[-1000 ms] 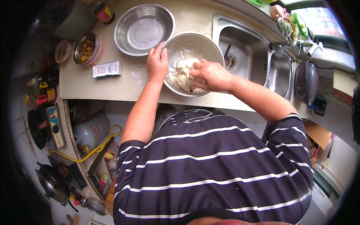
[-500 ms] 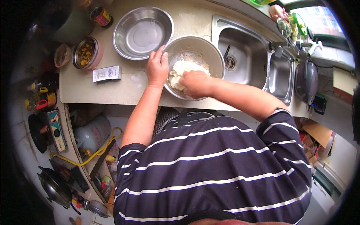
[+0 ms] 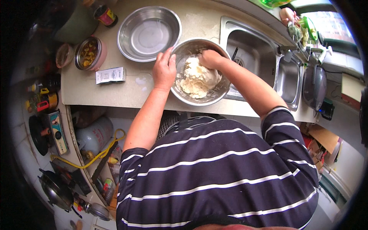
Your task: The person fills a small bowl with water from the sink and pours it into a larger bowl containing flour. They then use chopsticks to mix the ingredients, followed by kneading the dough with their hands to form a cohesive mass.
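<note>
A steel mixing bowl (image 3: pixel 181 89) stands on the counter in front of me, holding a lumpy mass of pale dough (image 3: pixel 197 78). My left hand (image 3: pixel 165 71) grips the bowl's left rim, thumb on the inner side and fingers outside. Inside the bowl, at its far right, my right hand (image 3: pixel 211 59) is curled at the far edge of the dough; its fingertips are partly hidden. Wet dough and flour smears cling to the bowl's inner wall.
A wide steel basin (image 3: pixel 149 34) sits just beyond the bowl. Left of it are a small carton (image 3: pixel 110 75), a pink-sided pot (image 3: pixel 100 57) with yellow food and a dark bottle (image 3: pixel 105 16). A double sink (image 3: pixel 251 57) borders the bowl's right side.
My right hand has moved from the middle of the dough to the far right of the bowl, uncovering the dough. The bowl has shifted slightly right and nearer, my left hand with it.
</note>
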Demonstrator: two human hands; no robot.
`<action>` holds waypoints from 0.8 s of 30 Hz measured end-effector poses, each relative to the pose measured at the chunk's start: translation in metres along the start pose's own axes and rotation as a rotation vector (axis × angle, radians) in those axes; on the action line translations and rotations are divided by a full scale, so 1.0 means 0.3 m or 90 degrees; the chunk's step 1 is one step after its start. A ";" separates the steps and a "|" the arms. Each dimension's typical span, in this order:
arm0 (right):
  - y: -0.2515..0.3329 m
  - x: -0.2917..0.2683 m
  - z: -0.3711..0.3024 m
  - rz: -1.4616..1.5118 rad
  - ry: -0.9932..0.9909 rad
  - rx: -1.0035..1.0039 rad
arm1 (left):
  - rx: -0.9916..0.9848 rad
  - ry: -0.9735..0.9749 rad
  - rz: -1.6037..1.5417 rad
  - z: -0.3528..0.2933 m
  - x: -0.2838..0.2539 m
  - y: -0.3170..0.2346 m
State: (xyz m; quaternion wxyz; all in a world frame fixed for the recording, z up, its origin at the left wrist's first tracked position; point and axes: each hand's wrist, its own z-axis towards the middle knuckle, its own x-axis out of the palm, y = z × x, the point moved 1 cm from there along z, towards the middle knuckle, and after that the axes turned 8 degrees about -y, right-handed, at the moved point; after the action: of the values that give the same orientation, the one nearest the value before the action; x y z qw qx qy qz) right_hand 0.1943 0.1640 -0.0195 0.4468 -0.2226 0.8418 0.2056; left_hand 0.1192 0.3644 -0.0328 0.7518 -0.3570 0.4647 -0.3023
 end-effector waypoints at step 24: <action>0.085 0.079 0.114 0.294 -0.121 0.192 | 0.027 0.030 -0.005 0.006 -0.007 0.001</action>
State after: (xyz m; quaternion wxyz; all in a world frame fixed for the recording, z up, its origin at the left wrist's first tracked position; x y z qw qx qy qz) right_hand 0.1909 0.1990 -0.0534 0.4928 0.0639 0.8457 0.1946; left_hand 0.1201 0.3665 -0.0313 0.7466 -0.3359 0.4745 -0.3235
